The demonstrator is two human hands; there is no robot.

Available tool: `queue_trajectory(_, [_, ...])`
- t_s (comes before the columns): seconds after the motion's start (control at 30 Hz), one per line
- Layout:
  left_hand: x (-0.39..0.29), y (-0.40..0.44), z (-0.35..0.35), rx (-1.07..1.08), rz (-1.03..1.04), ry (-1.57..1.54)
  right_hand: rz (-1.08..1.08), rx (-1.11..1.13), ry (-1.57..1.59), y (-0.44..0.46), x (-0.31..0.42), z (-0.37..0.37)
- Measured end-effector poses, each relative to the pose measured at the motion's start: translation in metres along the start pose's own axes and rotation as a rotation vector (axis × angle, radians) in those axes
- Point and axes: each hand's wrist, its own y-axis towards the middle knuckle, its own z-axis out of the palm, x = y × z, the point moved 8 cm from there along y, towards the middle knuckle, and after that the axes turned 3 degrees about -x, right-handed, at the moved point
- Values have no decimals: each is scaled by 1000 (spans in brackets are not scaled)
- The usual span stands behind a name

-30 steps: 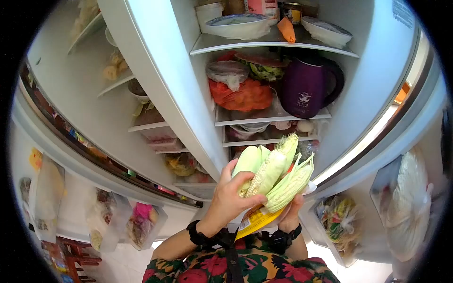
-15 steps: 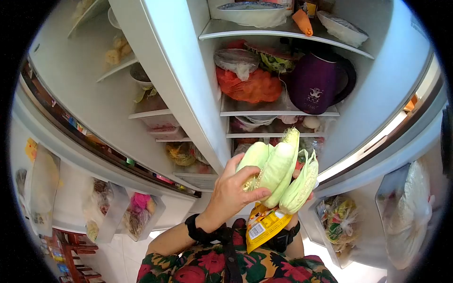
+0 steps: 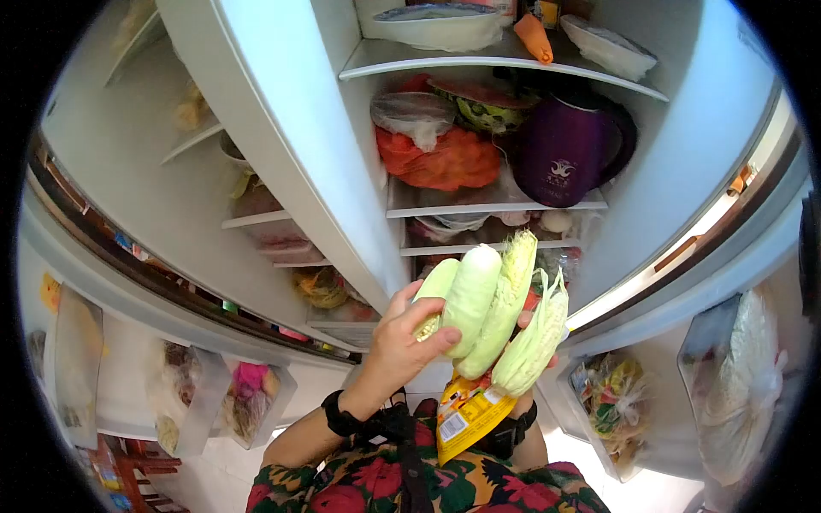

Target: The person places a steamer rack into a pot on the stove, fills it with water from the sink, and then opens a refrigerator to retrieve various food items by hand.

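Several pale green ears of corn (image 3: pixel 472 303) are bunched in front of me, tips up, partly in their husks. My left hand (image 3: pixel 399 336) grips the leftmost ears, thumb across the front. Behind the rightmost ear (image 3: pixel 534 338), my right hand (image 3: pixel 523 323) supports the bunch; only some fingers show, and they also seem to hold a yellow package (image 3: pixel 470 415). The package hangs below the corn with a barcode showing.
An open fridge stands ahead. On its shelf (image 3: pixel 496 208) are a purple kettle (image 3: pixel 558 154), a red bag (image 3: pixel 440 160) and a cut watermelon (image 3: pixel 483 111). Above are bowls (image 3: pixel 440 27) and an orange item (image 3: pixel 534 38). Open doors with filled bins (image 3: pixel 611 406) flank me.
The ears have fanned apart, with a smooth ear now plainly visible beside my left hand. The yellow package has come down to hang below the corn. The view has shifted slightly.
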Motion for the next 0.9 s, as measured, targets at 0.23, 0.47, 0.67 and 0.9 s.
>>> queue_trajectory(0.23, [-6, 2, -3, 39, -2, 11, -71, -49, -225, 4, 7, 16])
queue_trajectory(0.47, [-8, 2, -6, -51, -45, -109, -123, 72, -49, 11, 5, -10])
queue_trajectory(0.67, [23, -1, -1, -109, -409, -695, 16, 296, 252, 10, 7, 18])
queue_trajectory(0.9, [28, -7, 24, -27, -636, -1266, 122, 389, 444, 7, 15, 38])
